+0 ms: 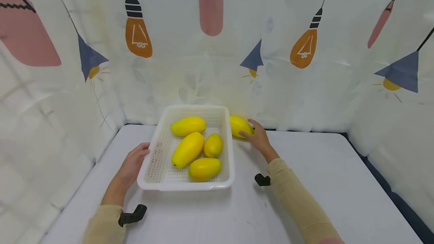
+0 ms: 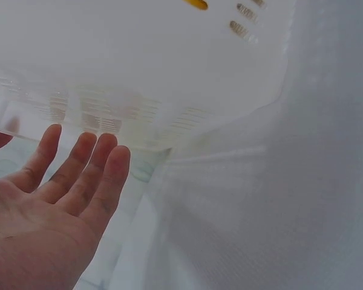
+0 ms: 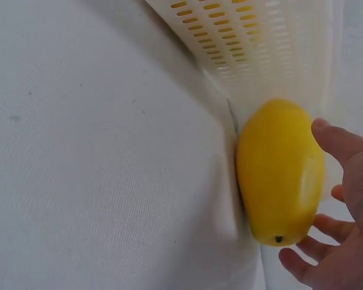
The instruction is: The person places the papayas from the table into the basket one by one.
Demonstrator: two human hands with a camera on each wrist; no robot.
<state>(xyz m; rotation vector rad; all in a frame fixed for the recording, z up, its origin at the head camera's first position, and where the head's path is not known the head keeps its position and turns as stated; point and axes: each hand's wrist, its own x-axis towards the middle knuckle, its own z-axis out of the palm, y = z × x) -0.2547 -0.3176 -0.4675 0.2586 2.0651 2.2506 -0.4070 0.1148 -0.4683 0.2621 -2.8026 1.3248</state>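
Note:
A white plastic basket with slotted sides holds several yellow papayas. My left hand is at its left side, fingertips touching the basket wall; in the left wrist view the fingers are extended and slightly bent under the rim. Another papaya lies on the table against the basket's right outer side, near the back. Around the outer end of that papaya is my right hand, thumb on one side and fingers spread on the other, with a gap before the palm.
The white table reaches back to a hanging cloth printed with lamps and bulbs. More cloth hangs along the left and right sides. A dark strap end sticks out from the left wrist, another from the right.

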